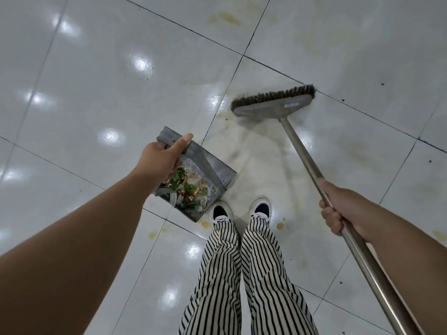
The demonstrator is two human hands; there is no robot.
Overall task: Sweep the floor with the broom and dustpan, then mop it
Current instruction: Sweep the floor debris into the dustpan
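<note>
My left hand (160,160) grips the handle of a grey metal dustpan (212,172), held just left of my feet. The pan holds a pile of green, red and white food scraps (191,189). My right hand (338,206) is wrapped round the metal pole of a broom (302,151). The broom's grey head with dark bristles (273,101) lies on the floor ahead of me, to the right of the dustpan.
The floor is glossy white tile (96,81) with dark grout lines. Yellowish stains (227,19) and smears mark the tiles ahead, with small drops (280,226) near my shoes (261,209). Dark specks (383,84) lie to the right. My striped trouser legs fill the lower middle.
</note>
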